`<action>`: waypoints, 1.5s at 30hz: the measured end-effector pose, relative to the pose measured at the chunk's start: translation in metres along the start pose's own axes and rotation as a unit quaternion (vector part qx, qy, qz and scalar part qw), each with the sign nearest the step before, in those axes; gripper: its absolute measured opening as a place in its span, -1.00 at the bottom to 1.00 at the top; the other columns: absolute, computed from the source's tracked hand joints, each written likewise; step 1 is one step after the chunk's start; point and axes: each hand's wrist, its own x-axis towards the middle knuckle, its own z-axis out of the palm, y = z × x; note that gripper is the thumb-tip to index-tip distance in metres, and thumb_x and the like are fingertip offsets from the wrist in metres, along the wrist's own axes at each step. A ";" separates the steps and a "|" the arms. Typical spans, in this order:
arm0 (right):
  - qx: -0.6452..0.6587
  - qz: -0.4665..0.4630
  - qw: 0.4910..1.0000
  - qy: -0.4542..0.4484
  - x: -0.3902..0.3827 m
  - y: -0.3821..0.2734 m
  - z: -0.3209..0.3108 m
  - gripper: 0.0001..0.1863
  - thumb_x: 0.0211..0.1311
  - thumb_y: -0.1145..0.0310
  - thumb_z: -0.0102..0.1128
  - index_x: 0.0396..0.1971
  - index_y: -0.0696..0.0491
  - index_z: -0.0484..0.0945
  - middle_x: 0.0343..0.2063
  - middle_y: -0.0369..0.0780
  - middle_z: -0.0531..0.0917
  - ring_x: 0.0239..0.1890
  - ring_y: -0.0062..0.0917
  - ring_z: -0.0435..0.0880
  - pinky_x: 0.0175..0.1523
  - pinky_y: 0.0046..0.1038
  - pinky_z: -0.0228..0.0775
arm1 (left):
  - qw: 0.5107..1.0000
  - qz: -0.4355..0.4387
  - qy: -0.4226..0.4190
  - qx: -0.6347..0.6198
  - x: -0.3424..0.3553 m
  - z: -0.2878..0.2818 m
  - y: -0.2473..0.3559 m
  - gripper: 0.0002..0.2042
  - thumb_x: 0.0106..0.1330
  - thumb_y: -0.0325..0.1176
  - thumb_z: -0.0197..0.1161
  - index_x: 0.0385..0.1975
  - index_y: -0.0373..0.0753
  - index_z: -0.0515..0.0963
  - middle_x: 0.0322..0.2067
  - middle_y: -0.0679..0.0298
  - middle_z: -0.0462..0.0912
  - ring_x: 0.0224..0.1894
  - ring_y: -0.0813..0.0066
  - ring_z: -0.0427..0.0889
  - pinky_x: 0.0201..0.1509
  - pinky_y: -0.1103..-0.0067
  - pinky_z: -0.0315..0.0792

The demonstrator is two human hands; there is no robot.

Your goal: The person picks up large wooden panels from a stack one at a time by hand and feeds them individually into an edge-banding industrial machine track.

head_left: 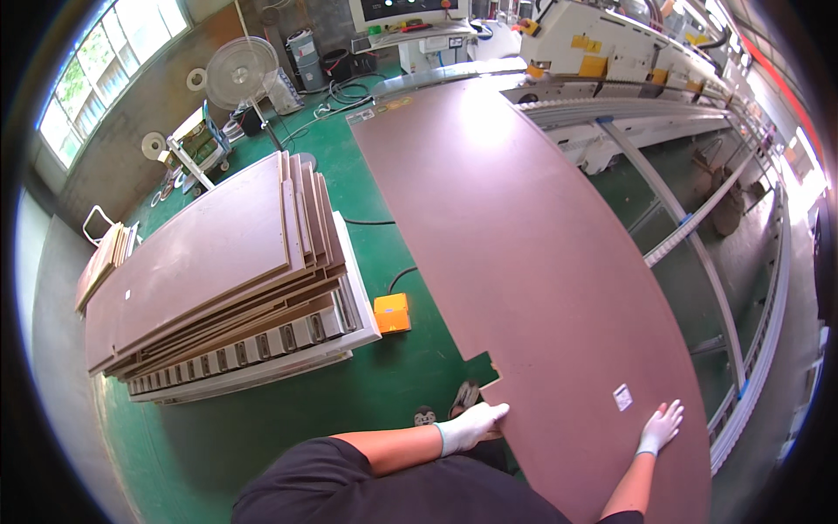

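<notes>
A long brown board (pixel 532 236) stretches from beside me up to the machine, with a notch cut in its left edge and a small white label (pixel 621 397) on top. My left hand (pixel 472 428), in a white glove, grips the board's left edge just below the notch; the fingers under the edge are partly hidden. Flat on the board's upper face, near its right edge and below the label, rests my right hand (pixel 661 428), also gloved in white, its fingers apart.
To the left, similar boards (pixel 201 253) are piled on a roller stand (pixel 358 288). An orange box (pixel 392 313) sits on the green floor between stand and board. Ahead is a long machine (pixel 602 57); a metal frame (pixel 672 205) runs along the right. A fan (pixel 242 73) stands far left.
</notes>
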 end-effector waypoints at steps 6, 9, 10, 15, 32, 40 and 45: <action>-0.009 0.050 0.999 -0.013 0.062 0.002 0.038 -0.42 0.49 -0.05 -0.32 0.39 -0.12 0.17 0.40 -0.18 0.21 0.40 -0.24 0.20 0.36 -0.03 0.11 | 0.740 0.008 -0.226 0.633 -0.027 0.018 0.115 -0.55 0.46 0.03 -0.04 -0.09 -0.29 0.52 -0.26 0.22 0.66 -0.17 0.44 0.63 0.00 0.48 0.45; 0.029 0.053 0.998 0.016 0.089 -0.008 0.021 -0.44 0.48 0.02 -0.25 0.33 0.01 0.27 0.34 -0.11 0.30 0.35 -0.21 0.29 0.36 -0.18 0.16 | 0.744 0.190 -0.206 0.606 -0.047 0.030 0.182 -0.61 0.44 -0.05 0.02 -0.11 -0.29 0.53 -0.22 0.14 0.65 -0.09 0.32 0.62 0.04 0.45 0.44; 0.032 0.058 0.998 0.013 0.095 -0.006 0.020 -0.44 0.48 0.02 -0.25 0.33 0.01 0.27 0.34 -0.11 0.30 0.35 -0.21 0.29 0.36 -0.18 0.16 | 0.782 0.184 -0.186 0.565 -0.047 0.038 0.218 -0.63 0.43 -0.07 0.05 -0.10 -0.29 0.53 -0.19 0.12 0.64 -0.06 0.25 0.61 0.06 0.43 0.44; 0.086 0.124 0.988 0.029 0.090 -0.018 0.029 -0.48 0.44 0.13 -0.15 0.25 0.11 0.36 0.28 -0.07 0.38 0.30 -0.19 0.35 0.35 -0.27 0.19 | 0.437 0.437 0.144 0.773 0.023 -0.040 0.347 -0.50 0.31 -0.08 0.14 0.16 -0.25 0.40 0.17 0.06 0.44 0.24 0.04 0.37 0.34 0.26 0.20; 0.149 0.093 0.984 0.032 -0.145 -0.202 -0.060 -0.55 0.41 0.36 -0.03 0.21 0.27 0.35 0.29 0.10 0.31 0.36 -0.10 0.26 0.42 -0.22 0.05 | 0.356 0.466 0.083 0.806 0.047 -0.146 0.560 -0.42 0.12 -0.03 0.24 0.13 -0.19 0.41 0.20 0.08 0.39 0.27 0.02 0.30 0.36 0.17 0.13; 0.479 0.460 0.717 -0.214 -0.224 -0.342 -0.184 -0.46 0.37 -0.18 -0.08 -0.17 0.06 0.49 -0.26 -0.24 0.53 -0.25 -0.52 0.51 -0.29 -0.45 0.38 | 0.331 0.413 0.307 0.791 0.068 -0.251 0.741 -0.35 0.29 -0.03 0.10 0.34 -0.22 0.23 0.37 0.06 0.19 0.45 0.06 0.04 0.49 0.23 -0.11; 0.495 0.558 0.614 -0.256 -0.191 -0.372 -0.218 -0.33 0.32 -0.03 0.09 0.17 0.23 0.31 0.30 0.12 0.24 0.31 -0.25 0.29 0.29 -0.20 0.24 | 0.331 0.420 0.267 0.802 0.062 -0.260 0.754 -0.33 0.25 -0.02 0.13 0.32 -0.24 0.24 0.35 0.07 0.22 0.42 0.05 0.12 0.47 0.21 -0.04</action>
